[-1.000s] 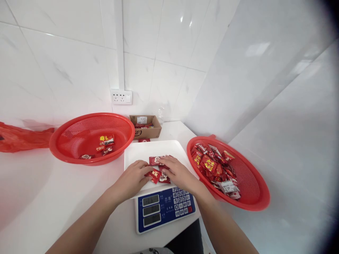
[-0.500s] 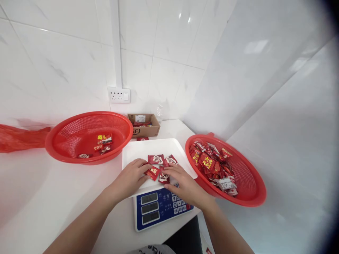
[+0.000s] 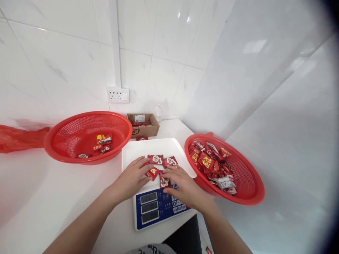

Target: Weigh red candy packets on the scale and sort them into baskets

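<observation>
Several small red wrapped packets lie on the white tray of a digital scale. My left hand touches the left side of a red packet with gold print, fingers stretched out. Opposite it, my right hand has its fingers spread over the edge of a dark red packet with a white patch. Two similar packets lie just beyond: an upper-left packet and an upper-right packet, which the right fingertips come close to. Neither hand is closed around a packet.
A red plastic basket on the left holds a few packets. The right-hand red basket holds a heap of them. Behind the scale stands a cardboard box with packets inside. A red plastic bag lies far left.
The lower right packet has turned slightly and sits more upright beside the gold-print one. The upper-right packet lies flatter. Both hands stay nearly in place, the right fingers shifting a little.
</observation>
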Tool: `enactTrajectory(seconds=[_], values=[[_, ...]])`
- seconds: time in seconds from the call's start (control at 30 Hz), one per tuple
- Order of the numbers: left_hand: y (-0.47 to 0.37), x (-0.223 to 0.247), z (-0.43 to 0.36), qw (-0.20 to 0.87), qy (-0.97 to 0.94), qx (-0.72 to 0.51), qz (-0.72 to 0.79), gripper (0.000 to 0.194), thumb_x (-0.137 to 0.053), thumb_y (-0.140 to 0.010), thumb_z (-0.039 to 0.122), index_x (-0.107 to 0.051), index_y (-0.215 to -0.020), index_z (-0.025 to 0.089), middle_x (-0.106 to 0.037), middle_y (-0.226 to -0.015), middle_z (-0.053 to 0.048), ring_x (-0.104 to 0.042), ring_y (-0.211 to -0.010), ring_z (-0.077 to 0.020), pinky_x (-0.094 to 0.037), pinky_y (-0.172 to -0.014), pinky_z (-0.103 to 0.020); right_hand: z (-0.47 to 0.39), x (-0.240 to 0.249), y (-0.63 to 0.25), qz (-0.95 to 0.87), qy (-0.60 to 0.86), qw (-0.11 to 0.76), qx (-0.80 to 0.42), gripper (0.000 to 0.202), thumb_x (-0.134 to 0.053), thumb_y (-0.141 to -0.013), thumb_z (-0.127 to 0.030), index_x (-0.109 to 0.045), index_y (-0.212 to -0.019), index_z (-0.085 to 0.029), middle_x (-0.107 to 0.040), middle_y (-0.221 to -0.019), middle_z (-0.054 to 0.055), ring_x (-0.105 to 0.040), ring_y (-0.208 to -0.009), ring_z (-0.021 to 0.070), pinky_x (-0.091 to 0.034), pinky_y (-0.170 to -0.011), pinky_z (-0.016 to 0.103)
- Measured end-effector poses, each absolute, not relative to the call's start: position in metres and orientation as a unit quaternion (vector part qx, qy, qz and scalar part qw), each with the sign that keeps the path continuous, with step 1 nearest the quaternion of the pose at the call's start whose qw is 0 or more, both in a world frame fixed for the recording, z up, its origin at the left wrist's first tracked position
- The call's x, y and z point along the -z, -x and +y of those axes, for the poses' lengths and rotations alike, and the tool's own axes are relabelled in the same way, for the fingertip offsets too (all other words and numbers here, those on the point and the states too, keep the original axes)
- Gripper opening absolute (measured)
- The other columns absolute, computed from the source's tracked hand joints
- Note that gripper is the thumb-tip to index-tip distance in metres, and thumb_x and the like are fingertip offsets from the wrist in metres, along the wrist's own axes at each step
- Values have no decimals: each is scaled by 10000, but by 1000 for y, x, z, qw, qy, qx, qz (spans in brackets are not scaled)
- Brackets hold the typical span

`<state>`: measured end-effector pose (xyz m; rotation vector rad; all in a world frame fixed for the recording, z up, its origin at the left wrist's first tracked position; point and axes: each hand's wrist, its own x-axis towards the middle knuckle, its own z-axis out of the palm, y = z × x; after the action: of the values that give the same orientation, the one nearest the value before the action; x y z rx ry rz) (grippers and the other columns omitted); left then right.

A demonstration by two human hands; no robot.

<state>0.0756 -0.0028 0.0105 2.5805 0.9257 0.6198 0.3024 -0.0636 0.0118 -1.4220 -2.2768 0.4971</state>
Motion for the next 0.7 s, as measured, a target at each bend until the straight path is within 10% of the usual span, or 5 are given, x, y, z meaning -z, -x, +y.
enactTrajectory(seconds=[0.43, 0.7], values=[[-89, -20, -19, 212, -920, -236, 230, 243, -490, -883, 343, -579, -1075, 222, -629, -1095, -70, -501, -1150, -231, -355, -1025, -461, -70, -34, -273, -825, 405, 373, -131, 184, -447, -897, -249, -627, -936, -247, -685, -925, 38, -599, -950, 175, -461, -906, 384], [-79, -29, -16, 315, -808, -301, 397, 302, -399, -908, 379, -547, -1135, 247, -657, -1083, -19, -612, -978, -190, -488, -827, -315, -35, -13, -308, -745, 582, 308, -105, 344, -428, -871, -202, -544, -1195, -215, -536, -1278, 89, -446, -1222, 220, -352, -1039, 457]])
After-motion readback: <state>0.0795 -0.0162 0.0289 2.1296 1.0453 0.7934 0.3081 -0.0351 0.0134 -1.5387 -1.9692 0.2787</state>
